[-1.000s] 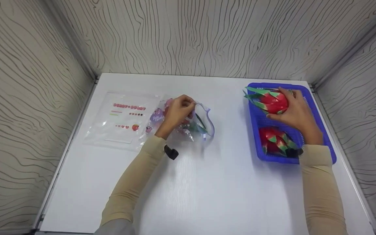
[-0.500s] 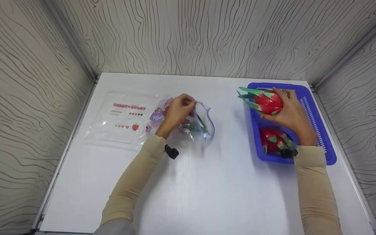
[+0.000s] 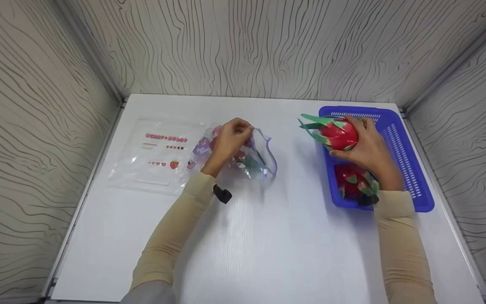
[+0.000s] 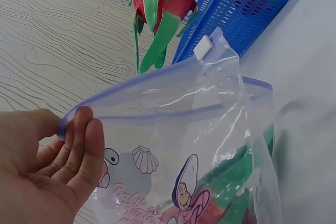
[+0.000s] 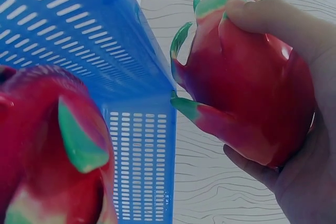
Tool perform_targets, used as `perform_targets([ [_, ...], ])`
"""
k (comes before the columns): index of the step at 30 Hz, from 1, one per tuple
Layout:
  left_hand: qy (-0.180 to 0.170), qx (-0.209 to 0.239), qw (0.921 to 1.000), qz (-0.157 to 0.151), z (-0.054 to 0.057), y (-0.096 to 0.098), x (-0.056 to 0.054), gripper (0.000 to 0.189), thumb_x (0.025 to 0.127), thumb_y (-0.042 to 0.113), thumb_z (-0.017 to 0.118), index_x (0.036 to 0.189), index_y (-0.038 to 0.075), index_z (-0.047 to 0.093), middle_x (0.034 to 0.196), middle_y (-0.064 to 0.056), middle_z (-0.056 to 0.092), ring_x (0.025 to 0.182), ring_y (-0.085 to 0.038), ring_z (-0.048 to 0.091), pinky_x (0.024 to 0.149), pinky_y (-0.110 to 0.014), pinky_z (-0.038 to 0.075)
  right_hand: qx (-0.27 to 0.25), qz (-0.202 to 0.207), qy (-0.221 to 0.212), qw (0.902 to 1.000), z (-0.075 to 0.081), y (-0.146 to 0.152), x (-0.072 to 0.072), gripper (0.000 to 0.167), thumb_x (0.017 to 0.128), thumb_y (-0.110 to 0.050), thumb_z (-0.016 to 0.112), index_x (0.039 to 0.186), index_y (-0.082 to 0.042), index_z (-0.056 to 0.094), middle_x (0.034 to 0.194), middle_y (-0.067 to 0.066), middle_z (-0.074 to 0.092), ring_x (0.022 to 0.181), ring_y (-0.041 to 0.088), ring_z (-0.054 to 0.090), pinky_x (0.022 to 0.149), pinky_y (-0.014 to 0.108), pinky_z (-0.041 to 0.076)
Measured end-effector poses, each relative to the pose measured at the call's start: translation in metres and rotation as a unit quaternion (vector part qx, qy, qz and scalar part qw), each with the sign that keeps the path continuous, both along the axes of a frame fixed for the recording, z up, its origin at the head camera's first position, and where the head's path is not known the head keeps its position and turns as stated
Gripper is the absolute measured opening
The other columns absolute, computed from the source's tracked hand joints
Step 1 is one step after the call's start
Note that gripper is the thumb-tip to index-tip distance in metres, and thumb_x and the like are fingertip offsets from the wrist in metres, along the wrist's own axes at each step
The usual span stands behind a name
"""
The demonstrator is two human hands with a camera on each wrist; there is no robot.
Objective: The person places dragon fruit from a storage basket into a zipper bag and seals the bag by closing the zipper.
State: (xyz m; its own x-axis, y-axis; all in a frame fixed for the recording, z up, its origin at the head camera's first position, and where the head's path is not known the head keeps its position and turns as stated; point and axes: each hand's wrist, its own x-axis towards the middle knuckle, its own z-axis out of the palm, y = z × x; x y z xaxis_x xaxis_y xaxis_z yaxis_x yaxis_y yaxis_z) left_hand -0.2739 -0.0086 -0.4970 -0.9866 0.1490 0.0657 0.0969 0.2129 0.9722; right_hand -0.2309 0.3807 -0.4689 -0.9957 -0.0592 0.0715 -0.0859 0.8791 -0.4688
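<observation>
1 red-green dragon fruit (image 3: pixel 339 135), aloft near basket (image 3: pixel 355 109) rim, leafy end leftward; clear purple-rimmed bag (image 4: pixel 157 169), mouth open.

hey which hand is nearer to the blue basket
Right. The right hand, gripping a dragon fruit, appears over the blue basket in the head view; the left hand is away leftward, pinching the zip bag.

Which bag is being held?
The purple-edged bag: the left hand pinches its rim. The strawberry-print bag lies flat on the table, held by neither hand.
</observation>
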Motion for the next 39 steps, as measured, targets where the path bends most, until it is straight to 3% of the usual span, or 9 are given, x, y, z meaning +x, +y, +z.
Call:
perform_targets([
  [7, 0.023, 0.028, 0.9993, 0.002, 0.001, 0.001, -0.004, 0.016, 0.105, 0.013, 0.067, 0.111, 0.000, 0.072, 0.093, -0.009, 0.073, 0.070, -0.011, 0.068, 0.070, -0.024, 0.062, -0.004, 0.007, 0.013, 0.9999, -0.001, -0.008, 0.003, 0.107, 0.079, -0.048, 0.092, 0.166, -0.026, 0.035, 0.158, 0.026, 0.034, 0.142, 0.057, 0.044, 0.109, 0.079, 0.042],
  [18, 0.009, 0.036, 0.9992, 0.017, 0.006, 0.001, -0.008, 0.015, 0.104, 0.015, 0.067, 0.110, 0.002, 0.072, 0.091, -0.006, 0.072, 0.070, -0.012, 0.069, 0.070, -0.029, 0.064, -0.013, 0.025, 0.031, 0.9991, -0.003, -0.024, 0.005, 0.104, 0.078, -0.045, 0.093, 0.165, -0.028, 0.038, 0.156, 0.022, 0.037, 0.141, 0.053, 0.047, 0.110, 0.077, 0.044],
  [21, 0.007, 0.039, 0.9990, 0.019, 0.007, 0.001, -0.009, 0.015, 0.105, 0.015, 0.068, 0.110, 0.001, 0.072, 0.090, -0.006, 0.072, 0.069, -0.013, 0.069, 0.073, -0.035, 0.065, -0.015, 0.036, 0.038, 0.9985, -0.004, -0.029, 0.006, 0.104, 0.077, -0.045, 0.094, 0.165, -0.027, 0.039, 0.155, 0.023, 0.038, 0.139, 0.054, 0.049, 0.109, 0.078, 0.045],
  [25, -0.003, 0.030, 0.9993, 0.022, 0.009, 0.000, -0.010, 0.016, 0.105, 0.019, 0.068, 0.111, 0.004, 0.072, 0.092, -0.005, 0.072, 0.072, -0.015, 0.071, 0.078, -0.044, 0.066, -0.021, 0.049, 0.047, 0.9975, -0.005, -0.036, 0.007, 0.103, 0.077, -0.042, 0.095, 0.163, -0.026, 0.041, 0.153, 0.023, 0.040, 0.137, 0.053, 0.050, 0.108, 0.078, 0.045],
  [32, -0.005, 0.010, 0.9997, 0.021, 0.011, -0.003, -0.011, 0.019, 0.106, 0.022, 0.067, 0.114, 0.006, 0.073, 0.097, -0.005, 0.072, 0.076, -0.015, 0.071, 0.078, -0.038, 0.064, -0.033, 0.065, 0.062, 0.9954, -0.007, -0.046, 0.011, 0.103, 0.075, -0.039, 0.097, 0.162, -0.026, 0.044, 0.152, 0.023, 0.042, 0.136, 0.053, 0.053, 0.109, 0.076, 0.046],
  [39, 0.013, 0.016, 0.9996, 0.018, 0.012, -0.002, -0.011, 0.021, 0.107, 0.021, 0.067, 0.114, 0.002, 0.072, 0.094, -0.007, 0.072, 0.071, -0.012, 0.068, 0.084, -0.053, 0.062, -0.043, 0.086, 0.085, 0.9917, -0.010, -0.055, 0.014, 0.103, 0.071, -0.037, 0.099, 0.159, -0.024, 0.047, 0.149, 0.022, 0.045, 0.132, 0.051, 0.057, 0.107, 0.073, 0.050],
])
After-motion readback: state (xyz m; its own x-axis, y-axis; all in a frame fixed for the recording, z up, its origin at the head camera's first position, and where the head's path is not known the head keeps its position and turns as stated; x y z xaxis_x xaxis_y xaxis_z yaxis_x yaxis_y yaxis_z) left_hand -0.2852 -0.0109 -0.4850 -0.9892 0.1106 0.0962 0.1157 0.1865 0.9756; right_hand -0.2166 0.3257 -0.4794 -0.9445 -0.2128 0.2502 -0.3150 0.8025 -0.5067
